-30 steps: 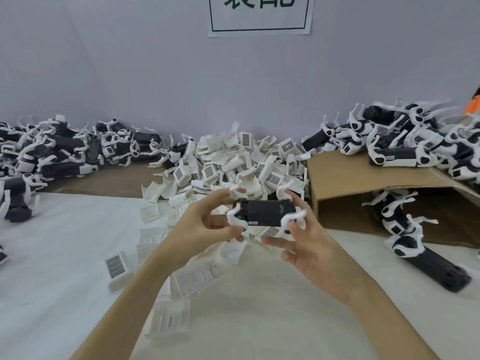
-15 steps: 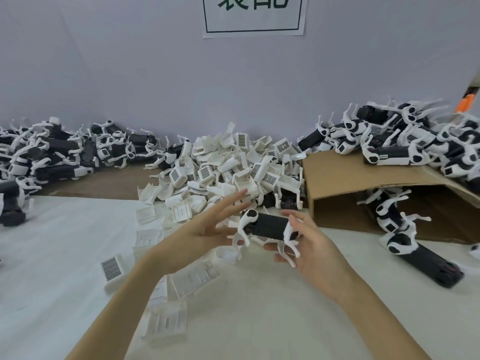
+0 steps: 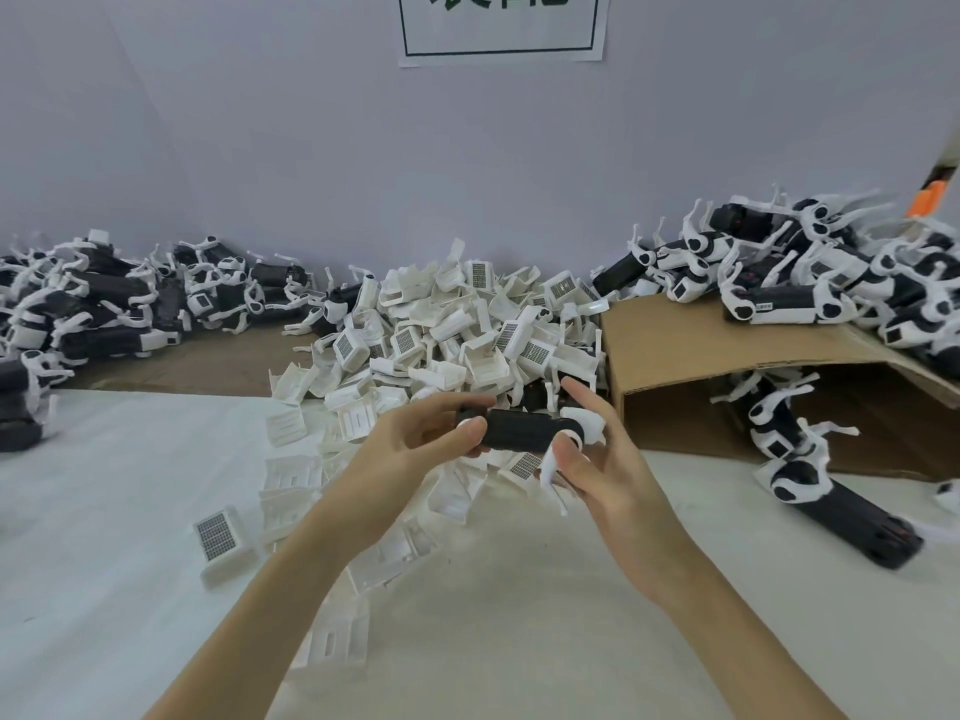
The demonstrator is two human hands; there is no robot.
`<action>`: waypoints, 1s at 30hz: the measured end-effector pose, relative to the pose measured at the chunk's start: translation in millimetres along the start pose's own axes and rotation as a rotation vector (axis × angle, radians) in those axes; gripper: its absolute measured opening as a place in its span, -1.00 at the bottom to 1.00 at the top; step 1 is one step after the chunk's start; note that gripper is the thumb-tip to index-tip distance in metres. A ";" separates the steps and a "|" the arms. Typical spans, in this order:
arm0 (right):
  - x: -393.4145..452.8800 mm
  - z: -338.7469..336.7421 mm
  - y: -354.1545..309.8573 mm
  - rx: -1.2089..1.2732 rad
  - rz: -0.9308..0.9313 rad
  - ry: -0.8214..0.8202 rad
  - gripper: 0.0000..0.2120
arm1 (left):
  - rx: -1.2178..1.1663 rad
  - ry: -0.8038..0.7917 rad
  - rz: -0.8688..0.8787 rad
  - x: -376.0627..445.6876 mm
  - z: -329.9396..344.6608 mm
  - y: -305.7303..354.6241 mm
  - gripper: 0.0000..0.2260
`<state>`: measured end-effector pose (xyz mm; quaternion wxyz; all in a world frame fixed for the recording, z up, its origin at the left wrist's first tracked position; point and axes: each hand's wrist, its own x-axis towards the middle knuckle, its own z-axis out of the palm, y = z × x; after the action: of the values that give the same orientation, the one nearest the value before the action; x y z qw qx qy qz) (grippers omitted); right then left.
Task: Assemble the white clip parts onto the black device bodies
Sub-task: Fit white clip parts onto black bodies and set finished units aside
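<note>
The paper sign (image 3: 501, 23) is cut off above, while both hands' grip holds one black device body (image 3: 522, 429) just before the white clip pile (image 3: 457, 330): left hand (image 3: 415, 449) pinching its end, right hand (image 3: 597, 459) curled round the other.

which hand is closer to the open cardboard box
Right. The right hand grips the black device body just short of the cardboard box and its open front; the left hand holds the body's far end, farther from it.
</note>
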<state>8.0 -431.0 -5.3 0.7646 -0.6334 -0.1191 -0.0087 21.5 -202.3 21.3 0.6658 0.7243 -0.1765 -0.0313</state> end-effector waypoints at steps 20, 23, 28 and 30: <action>-0.6 0.9 -2.2 0.233 0.227 0.110 -0.57 | 0.618 0.188 0.629 -9.5 38.9 -9.1 -0.55; -1.8 -4.4 -0.9 -0.041 0.059 0.027 -0.59 | 0.585 0.277 0.519 -4.8 28.5 -3.0 -0.52; -3.6 -4.5 0.1 -0.205 -0.061 -0.227 -0.55 | 0.582 0.076 0.483 -5.9 22.3 0.2 -0.49; -4.1 -3.9 0.7 -0.198 -0.068 -0.269 -0.53 | 0.571 0.111 0.521 -7.2 25.0 1.6 -0.49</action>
<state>4.8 -435.2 -7.4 0.6748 -0.6966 -0.2405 0.0388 7.3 -224.1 18.7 0.4315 0.8120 -0.3198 0.2283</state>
